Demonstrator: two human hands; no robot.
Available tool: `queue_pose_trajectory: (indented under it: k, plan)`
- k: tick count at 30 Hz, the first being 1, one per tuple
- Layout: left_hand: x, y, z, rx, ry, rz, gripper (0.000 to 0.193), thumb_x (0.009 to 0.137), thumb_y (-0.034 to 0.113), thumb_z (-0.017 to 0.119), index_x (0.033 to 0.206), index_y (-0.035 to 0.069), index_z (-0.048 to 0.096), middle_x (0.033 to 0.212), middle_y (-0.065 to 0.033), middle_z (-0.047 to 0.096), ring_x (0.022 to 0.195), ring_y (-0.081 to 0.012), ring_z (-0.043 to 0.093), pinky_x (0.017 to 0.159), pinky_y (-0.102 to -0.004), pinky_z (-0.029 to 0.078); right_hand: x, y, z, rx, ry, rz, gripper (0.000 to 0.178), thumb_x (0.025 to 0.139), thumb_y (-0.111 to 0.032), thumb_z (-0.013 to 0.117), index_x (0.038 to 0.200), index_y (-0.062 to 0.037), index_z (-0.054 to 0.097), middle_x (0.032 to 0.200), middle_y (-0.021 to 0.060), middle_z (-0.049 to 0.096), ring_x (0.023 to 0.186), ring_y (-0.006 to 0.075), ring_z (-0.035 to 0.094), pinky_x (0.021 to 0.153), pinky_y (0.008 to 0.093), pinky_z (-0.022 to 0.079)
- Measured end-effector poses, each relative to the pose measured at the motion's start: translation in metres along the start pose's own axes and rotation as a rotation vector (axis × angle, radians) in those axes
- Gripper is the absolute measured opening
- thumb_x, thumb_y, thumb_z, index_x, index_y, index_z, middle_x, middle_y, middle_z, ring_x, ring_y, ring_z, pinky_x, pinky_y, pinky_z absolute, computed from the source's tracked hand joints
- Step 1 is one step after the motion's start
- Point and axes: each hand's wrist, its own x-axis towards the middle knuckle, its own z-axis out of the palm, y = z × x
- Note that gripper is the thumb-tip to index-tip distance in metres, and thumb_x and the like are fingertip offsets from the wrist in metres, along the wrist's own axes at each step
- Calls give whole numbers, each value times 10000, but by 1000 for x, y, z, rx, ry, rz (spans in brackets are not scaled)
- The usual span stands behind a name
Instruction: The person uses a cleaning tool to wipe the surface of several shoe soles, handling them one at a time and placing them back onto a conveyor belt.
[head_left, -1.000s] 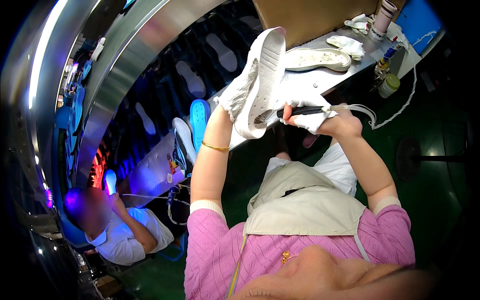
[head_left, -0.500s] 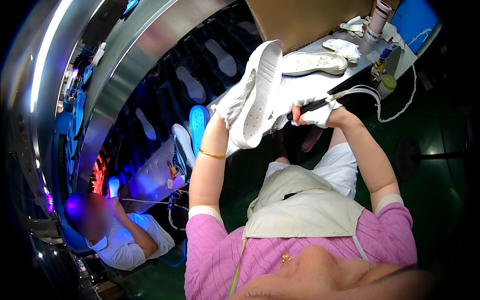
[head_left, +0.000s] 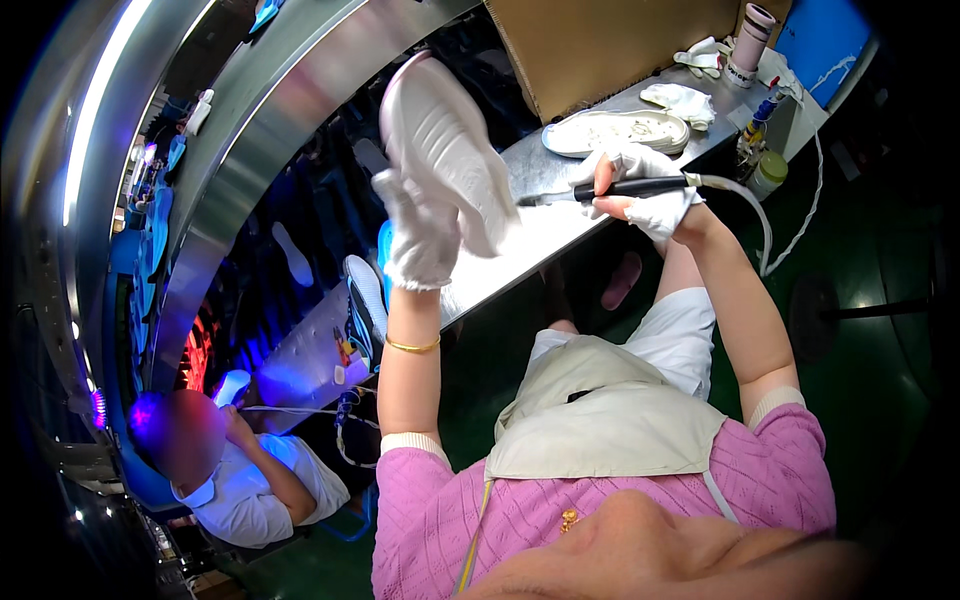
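My left hand point(head_left: 420, 235), in a white glove, is closed round the side of a white shoe sole point(head_left: 440, 140). The sole stands tilted up over the bench, a little blurred by motion. In my right hand point(head_left: 640, 195), whose white glove leaves some fingertips bare, is a black-handled pen-shaped tool point(head_left: 640, 187) on a white cable. Its thin metal tip points left toward the sole's lower end; I cannot tell whether it touches. Behind the right hand lies another white sole point(head_left: 620, 130), hollow side up, on the metal bench point(head_left: 530, 170).
White gloves point(head_left: 680, 103) and a pink tumbler point(head_left: 750, 45) stand at the bench's far right, near a lidded jar point(head_left: 768, 172). A cardboard sheet point(head_left: 600, 50) rises behind. More soles point(head_left: 365, 295) lie left, by a curved metal rail point(head_left: 290, 100). A co-worker point(head_left: 260, 480) sits lower left.
My left hand has moved the sole left and turned it to show another face. The right hand's tool has swung nearly level, its tip now pointing left.
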Motion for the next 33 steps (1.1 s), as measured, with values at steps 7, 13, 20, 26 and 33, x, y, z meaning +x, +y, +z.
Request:
queue_pose_trajectory:
  k: [7,13,20,26,33]
  plan:
    - [-26,-47,-26,-553,284,-502,607,962,492,472,1343,21,501,1191,-183,634,1019,-344,652,904,-515,541,-21,17,35,-91,197,49,205,776,45,701,889,-66,570,838,-4,587,770,89,577,707,244,465]
    - [-64,-94,6,-610,43,-315,585,924,388,605,1379,58,440,1258,-156,587,1103,-313,608,989,-468,494,-18,36,52,-37,458,-21,176,808,-17,708,926,-33,578,799,42,636,717,91,606,662,251,511]
    - [-58,-111,21,-519,93,-311,780,900,641,495,1431,84,366,1365,-137,499,1205,-279,536,1051,-417,444,-27,15,70,-25,222,-30,187,770,21,650,933,-41,582,769,29,607,732,87,591,695,241,486]
    - [-53,-115,6,-480,103,-272,730,902,647,489,1396,113,428,1317,-88,541,1200,-258,531,1040,-428,441,-27,18,74,-463,337,-248,194,727,-39,681,907,-62,613,777,90,611,689,240,621,660,307,503]
    - [-46,-112,-1,-403,170,-115,727,927,633,448,1455,139,372,1369,-107,531,1190,-283,557,1031,-443,453,-38,19,83,-412,318,-169,168,756,-6,676,909,-49,621,824,55,613,740,138,600,713,252,501]
